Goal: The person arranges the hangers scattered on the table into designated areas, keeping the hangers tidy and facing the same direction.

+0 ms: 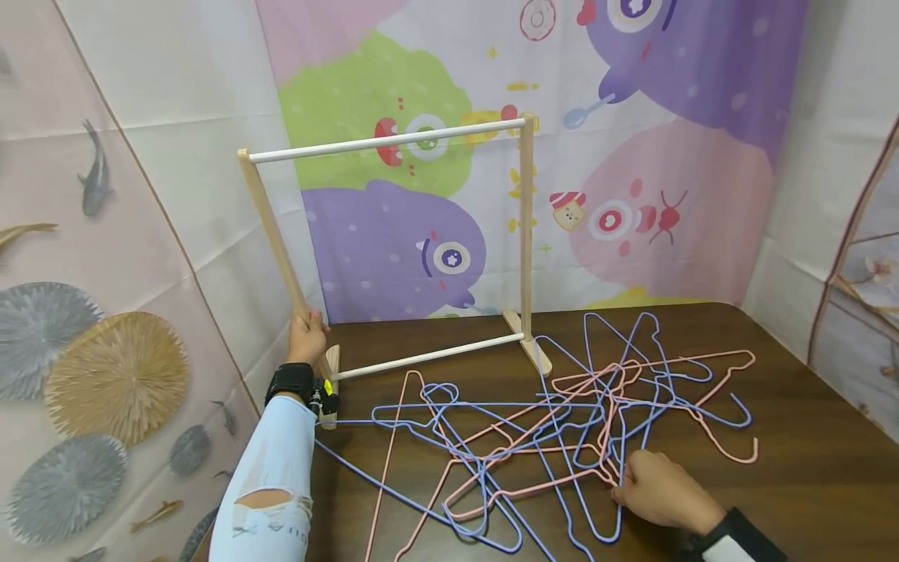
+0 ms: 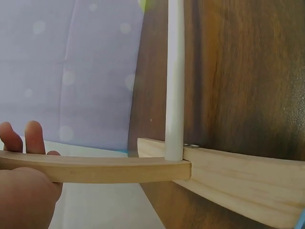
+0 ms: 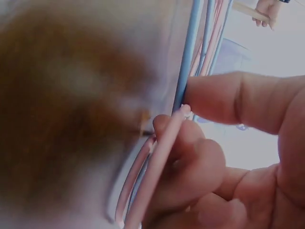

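A small garment rack point(image 1: 527, 234) with wooden uprights and two white rods stands on the table. My left hand point(image 1: 307, 337) grips its left upright point(image 1: 270, 226) low down; the left wrist view has the thumb on one side of the wood and fingers on the other. At the front right of a tangle of wire clothes hangers, my right hand point(image 1: 663, 492) pinches hanger wire. Seen from the right wrist, the thumb meets a blue hanger point(image 3: 189, 50) while a pink hanger point(image 3: 155, 179) crosses the fingers. Whether both are held, I cannot tell.
Blue and pink hangers point(image 1: 485, 468) lie interlocked across the dark wooden table point(image 1: 794, 390), some close to the rack's left foot point(image 1: 332, 359). A cartoon-print cloth point(image 1: 393, 242) hangs behind the rack. Patterned panels stand at both sides.
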The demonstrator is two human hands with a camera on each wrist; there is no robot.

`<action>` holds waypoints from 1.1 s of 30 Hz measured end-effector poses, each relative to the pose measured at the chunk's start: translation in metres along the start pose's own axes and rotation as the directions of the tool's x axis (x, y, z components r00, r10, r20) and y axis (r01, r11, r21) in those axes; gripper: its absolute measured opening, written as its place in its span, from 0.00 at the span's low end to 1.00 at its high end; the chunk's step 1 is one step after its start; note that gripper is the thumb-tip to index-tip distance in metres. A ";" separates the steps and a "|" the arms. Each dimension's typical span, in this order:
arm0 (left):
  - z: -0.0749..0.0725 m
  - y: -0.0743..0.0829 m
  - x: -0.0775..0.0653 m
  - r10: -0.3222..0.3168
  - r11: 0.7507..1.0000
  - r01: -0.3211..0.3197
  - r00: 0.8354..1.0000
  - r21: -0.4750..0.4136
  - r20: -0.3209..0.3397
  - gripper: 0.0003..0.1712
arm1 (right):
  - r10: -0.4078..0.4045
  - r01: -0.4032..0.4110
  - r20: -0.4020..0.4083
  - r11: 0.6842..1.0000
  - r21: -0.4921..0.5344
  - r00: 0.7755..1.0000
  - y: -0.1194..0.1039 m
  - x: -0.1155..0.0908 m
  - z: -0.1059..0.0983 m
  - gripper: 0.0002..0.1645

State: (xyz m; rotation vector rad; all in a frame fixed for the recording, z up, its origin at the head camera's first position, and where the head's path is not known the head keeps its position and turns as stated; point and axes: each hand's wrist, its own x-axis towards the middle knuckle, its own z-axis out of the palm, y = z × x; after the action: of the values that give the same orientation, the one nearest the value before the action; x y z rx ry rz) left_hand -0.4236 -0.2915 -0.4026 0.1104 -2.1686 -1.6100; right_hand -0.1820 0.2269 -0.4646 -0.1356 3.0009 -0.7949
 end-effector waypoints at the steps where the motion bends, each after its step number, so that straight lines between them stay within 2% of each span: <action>1: 0.000 -0.001 -0.001 0.005 1.000 -0.005 1.000 0.003 0.001 0.09 | 0.000 0.000 -0.004 1.000 0.007 1.000 0.000 -0.002 0.000 0.21; 5: 0.000 -0.004 -0.001 0.016 1.000 -0.016 1.000 0.008 0.000 0.10 | 0.001 -0.001 -0.030 1.000 -0.007 1.000 0.002 -0.005 -0.005 0.20; 10: 0.001 -0.004 -0.001 0.016 1.000 -0.016 1.000 0.003 0.003 0.10 | 0.004 -0.012 -0.097 0.997 -0.080 0.995 0.016 -0.010 -0.015 0.23; 14: 0.001 -0.004 -0.002 0.015 1.000 -0.015 1.000 -0.008 -0.002 0.09 | -0.003 -0.001 -0.066 0.997 -0.072 0.998 0.029 -0.014 -0.018 0.25; 20: 0.001 -0.003 0.000 0.020 1.000 -0.020 1.000 -0.015 -0.003 0.10 | -0.046 0.046 -0.027 0.999 -0.013 0.999 0.037 -0.016 -0.017 0.20; 23: 0.002 -0.003 0.000 0.018 1.000 -0.018 1.000 -0.019 -0.007 0.10 | -0.079 0.078 -0.046 0.997 -0.027 0.996 0.039 -0.012 -0.019 0.19; 29: 0.003 -0.004 -0.002 0.036 0.999 -0.036 0.999 -0.028 -0.002 0.10 | -0.121 0.120 -0.052 0.993 -0.014 0.991 0.046 0.004 -0.029 0.09; 33: 0.001 -0.004 -0.003 0.017 1.000 -0.017 1.000 -0.010 0.016 0.10 | -0.180 0.180 -0.111 0.984 -0.014 0.977 0.049 0.017 -0.028 0.13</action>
State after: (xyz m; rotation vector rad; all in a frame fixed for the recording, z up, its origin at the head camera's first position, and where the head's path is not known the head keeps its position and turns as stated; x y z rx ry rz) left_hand -0.4222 -0.2908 -0.4073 0.0753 -2.1677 -1.6176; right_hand -0.2041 0.2820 -0.4648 -0.3804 3.1295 -0.8385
